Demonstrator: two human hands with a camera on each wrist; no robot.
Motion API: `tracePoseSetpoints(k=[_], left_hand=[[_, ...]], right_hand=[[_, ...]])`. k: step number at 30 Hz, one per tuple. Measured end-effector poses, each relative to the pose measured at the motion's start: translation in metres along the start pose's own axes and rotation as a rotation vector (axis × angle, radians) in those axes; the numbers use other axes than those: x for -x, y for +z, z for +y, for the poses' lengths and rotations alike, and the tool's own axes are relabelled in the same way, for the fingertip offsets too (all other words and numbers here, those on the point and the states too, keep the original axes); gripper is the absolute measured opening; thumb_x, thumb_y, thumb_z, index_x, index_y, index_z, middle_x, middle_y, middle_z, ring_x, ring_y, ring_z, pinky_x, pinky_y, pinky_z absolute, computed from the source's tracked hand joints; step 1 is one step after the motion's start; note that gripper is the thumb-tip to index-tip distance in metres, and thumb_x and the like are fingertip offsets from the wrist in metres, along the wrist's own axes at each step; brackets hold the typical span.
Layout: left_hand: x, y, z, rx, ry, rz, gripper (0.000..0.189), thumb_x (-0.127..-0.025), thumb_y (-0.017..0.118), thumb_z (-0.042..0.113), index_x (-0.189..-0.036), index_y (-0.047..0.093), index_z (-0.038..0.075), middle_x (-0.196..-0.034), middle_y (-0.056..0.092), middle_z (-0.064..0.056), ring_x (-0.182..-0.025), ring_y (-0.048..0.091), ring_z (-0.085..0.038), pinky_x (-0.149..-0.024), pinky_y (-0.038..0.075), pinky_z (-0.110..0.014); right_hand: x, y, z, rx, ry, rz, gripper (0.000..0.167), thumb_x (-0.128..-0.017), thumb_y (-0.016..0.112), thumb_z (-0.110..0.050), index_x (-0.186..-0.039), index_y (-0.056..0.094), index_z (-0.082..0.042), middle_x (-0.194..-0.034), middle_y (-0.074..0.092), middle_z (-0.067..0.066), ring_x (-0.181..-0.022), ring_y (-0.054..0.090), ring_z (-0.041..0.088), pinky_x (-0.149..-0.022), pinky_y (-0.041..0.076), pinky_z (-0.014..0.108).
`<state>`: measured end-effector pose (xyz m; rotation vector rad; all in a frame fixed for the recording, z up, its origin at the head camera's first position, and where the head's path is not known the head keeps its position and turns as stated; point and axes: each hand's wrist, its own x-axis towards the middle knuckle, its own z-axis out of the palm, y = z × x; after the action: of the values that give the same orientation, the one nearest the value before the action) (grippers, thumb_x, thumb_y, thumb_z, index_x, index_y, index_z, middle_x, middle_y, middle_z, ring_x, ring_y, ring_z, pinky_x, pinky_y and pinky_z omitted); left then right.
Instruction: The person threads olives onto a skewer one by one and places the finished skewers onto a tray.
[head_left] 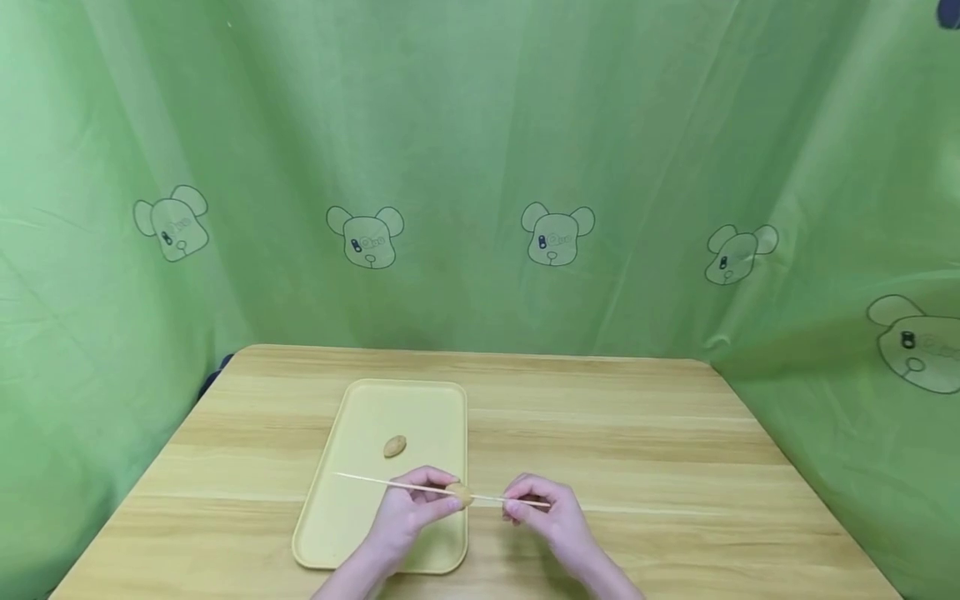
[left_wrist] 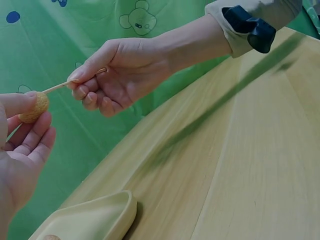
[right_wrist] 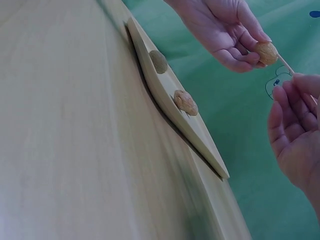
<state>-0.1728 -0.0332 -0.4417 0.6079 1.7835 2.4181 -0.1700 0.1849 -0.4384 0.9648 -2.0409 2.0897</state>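
A golden-brown, rough-skinned ball is pinched between the thumb and fingers of my left hand, above the tray's right edge. A thin wooden skewer shows on both sides of this ball in the head view, its long end reaching left over the tray. To the right, my right hand pinches the skewer near its other end. In the right wrist view, the skewer meets the ball between both hands. The left wrist view shows the ball under the left thumb.
A pale yellow tray lies on the wooden table, left of centre. One brown oval piece rests in it. The right wrist view shows a darker piece and an orange-brown piece there. Green curtains surround the table.
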Motion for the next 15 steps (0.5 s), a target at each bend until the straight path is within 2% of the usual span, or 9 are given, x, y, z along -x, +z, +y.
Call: tracePoseSetpoints(k=[9, 15], left_hand=[[0.0002, 0.001, 0.0034, 0.001, -0.014, 0.007, 0.037, -0.076, 0.068, -0.005, -0.101, 0.048, -0.025, -0.083, 0.066, 0.005, -0.074, 0.062, -0.007, -0.071, 0.052, -0.02], [-0.0006, 0.0015, 0.0036, 0.009, -0.043, 0.018, 0.036, -0.077, 0.067, -0.005, -0.102, 0.049, -0.023, -0.084, 0.066, 0.004, -0.075, 0.062, -0.007, -0.072, 0.052, -0.02]], right_hand=[[-0.0012, -0.0032, -0.0039, 0.041, 0.087, 0.016, 0.012, -0.083, 0.062, 0.002, -0.09, 0.06, 0.013, -0.082, 0.062, -0.002, -0.073, 0.059, 0.007, -0.065, 0.054, 0.024], [-0.0006, -0.0015, -0.0028, 0.046, 0.093, 0.02, 0.015, -0.086, 0.058, 0.002, -0.093, 0.056, 0.016, -0.083, 0.063, 0.001, -0.074, 0.059, 0.008, -0.066, 0.054, 0.027]])
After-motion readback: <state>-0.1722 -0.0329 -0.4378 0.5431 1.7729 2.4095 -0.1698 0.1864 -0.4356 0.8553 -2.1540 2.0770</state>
